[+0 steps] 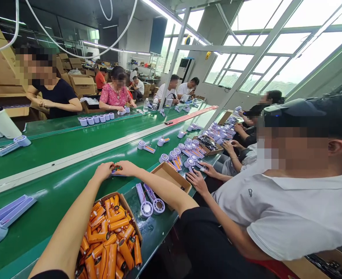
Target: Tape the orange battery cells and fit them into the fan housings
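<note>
My left hand and my right hand meet over the green belt, fingers closed around a lavender fan housing. Most of that housing is hidden by the hands; a bit of orange and dark detail shows between the fingertips. Below my forearms stands a cardboard box heaped with orange-wrapped battery cells with thin wires. Just right of it lie two lavender fan housings with round heads and long open handles.
More fan housings lie at the left and along the belt. A shallow carton stands by my right forearm. A co-worker in a white shirt sits close on my right, near clustered housings. Others work across the belt.
</note>
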`<control>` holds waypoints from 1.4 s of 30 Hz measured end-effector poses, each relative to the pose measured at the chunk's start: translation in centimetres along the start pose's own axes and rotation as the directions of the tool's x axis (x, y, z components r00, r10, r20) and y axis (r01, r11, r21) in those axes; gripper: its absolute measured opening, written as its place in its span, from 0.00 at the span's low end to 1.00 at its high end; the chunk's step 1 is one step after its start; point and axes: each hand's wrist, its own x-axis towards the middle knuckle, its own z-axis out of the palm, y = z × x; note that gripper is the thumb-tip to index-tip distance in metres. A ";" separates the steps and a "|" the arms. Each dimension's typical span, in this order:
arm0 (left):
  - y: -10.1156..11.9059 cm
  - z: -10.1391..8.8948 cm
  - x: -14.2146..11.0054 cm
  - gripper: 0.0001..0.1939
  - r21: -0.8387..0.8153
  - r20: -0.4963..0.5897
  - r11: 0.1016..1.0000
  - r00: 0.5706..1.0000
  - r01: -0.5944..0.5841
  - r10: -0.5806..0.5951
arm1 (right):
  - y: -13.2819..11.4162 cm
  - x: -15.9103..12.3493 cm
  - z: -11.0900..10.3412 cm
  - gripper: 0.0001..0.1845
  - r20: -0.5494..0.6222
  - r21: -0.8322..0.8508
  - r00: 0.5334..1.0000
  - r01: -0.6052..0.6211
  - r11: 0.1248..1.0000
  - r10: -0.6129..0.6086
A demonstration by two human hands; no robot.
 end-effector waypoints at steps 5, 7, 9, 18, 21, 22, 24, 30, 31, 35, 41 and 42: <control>-0.1 0.3 1.0 0.20 -0.032 -0.009 0.999 1.000 -0.016 0.016 | 0.2 -0.3 -0.5 0.22 0.049 -0.148 0.999 -0.011 0.989 0.018; -0.1 0.3 1.4 0.19 -0.045 -0.013 0.999 1.000 -0.029 0.028 | 0.4 -0.8 -0.7 0.21 0.061 -0.192 0.998 0.002 0.981 0.010; -0.1 0.4 1.7 0.20 -0.055 -0.019 0.998 0.999 -0.045 0.044 | 0.5 -1.5 -0.8 0.19 0.061 -0.223 0.998 0.014 0.975 -0.001; 0.4 1.7 3.0 0.20 -0.079 -0.045 0.995 0.997 -0.063 0.060 | 0.5 -1.4 0.7 0.20 0.052 -0.351 0.997 -0.031 0.936 0.052; 0.5 1.9 3.3 0.21 -0.086 -0.053 0.994 0.997 -0.062 0.057 | 0.3 -0.7 1.0 0.20 0.117 -0.382 0.992 0.009 0.924 0.038; 0.6 2.0 3.3 0.21 -0.089 -0.055 0.994 0.997 -0.062 0.058 | 0.3 -0.6 1.0 0.20 0.137 -0.390 0.990 0.026 0.921 0.029; 0.8 2.0 3.3 0.21 -0.095 -0.056 0.993 0.997 -0.063 0.058 | 0.2 -0.6 0.9 0.22 0.165 -0.405 0.986 0.050 0.913 0.019; 2.5 1.5 3.1 0.21 -0.102 -0.055 0.994 0.998 -0.048 0.042 | 0.0 -1.1 -0.4 0.23 0.215 -0.454 0.976 0.073 0.888 0.030; 2.7 1.3 3.1 0.21 -0.102 -0.054 0.994 0.998 -0.046 0.041 | -0.1 -1.0 -0.7 0.23 0.222 -0.463 0.974 0.069 0.884 0.040; 3.5 0.9 3.5 0.21 -0.101 -0.048 0.994 0.998 -0.047 0.042 | 0.0 -0.5 -1.4 0.23 0.235 -0.497 0.969 0.048 0.866 0.081; 4.6 1.3 3.1 0.21 -0.113 -0.047 0.993 0.998 -0.035 0.030 | 0.9 -1.0 -0.9 0.23 0.244 -0.492 0.964 0.031 0.870 0.104; 5.1 1.2 3.0 0.21 -0.115 -0.051 0.993 0.998 -0.034 0.028 | 1.0 -1.1 -0.8 0.23 0.244 -0.491 0.964 0.028 0.871 0.107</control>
